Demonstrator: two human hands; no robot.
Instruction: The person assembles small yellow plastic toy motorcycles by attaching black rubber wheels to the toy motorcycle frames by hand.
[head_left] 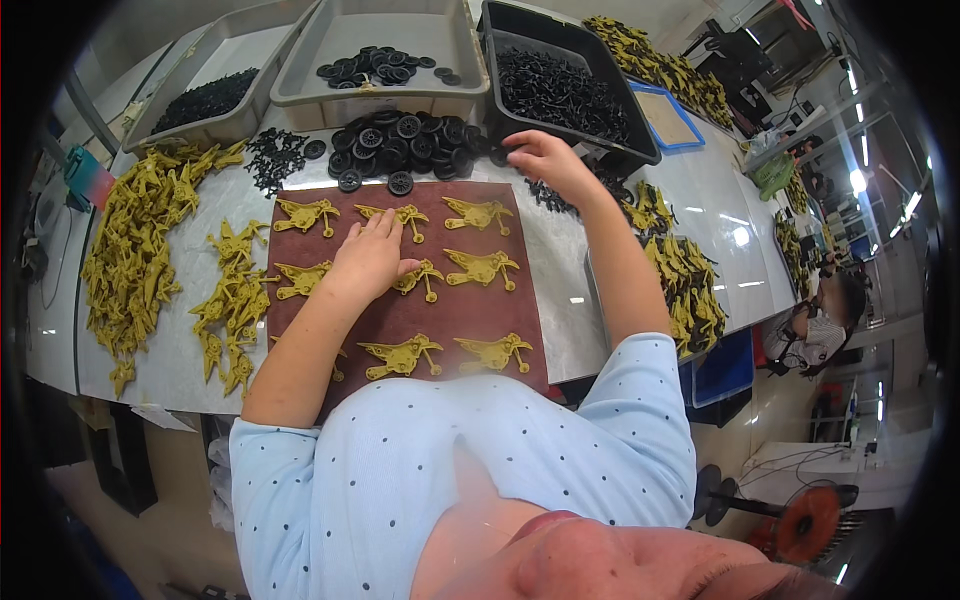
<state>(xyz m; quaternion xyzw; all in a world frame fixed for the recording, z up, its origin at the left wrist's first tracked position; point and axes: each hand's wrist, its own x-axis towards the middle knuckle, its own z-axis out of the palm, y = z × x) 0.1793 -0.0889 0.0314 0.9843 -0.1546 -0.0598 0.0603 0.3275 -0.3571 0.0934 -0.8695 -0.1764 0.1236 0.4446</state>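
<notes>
Flat and released, our left hand (pixel 368 258) presses yellow plastic parts (pixel 418 278) on the brown mat (pixel 400 320); our right hand (pixel 540 157) reaches far, fingertips pinching among black wheels (pixel 400 140), contents unclear.

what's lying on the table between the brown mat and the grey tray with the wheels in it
In the head view, a loose heap of black wheels lies on the table between the brown mat and the grey tray.

The left hand (pixel 368 255) lies palm down, fingers (pixel 385 225) spread flat, forearm bare and angled up from near left. The right hand (pixel 545 158) reaches far, fingers curled downward, arm extended.
</notes>
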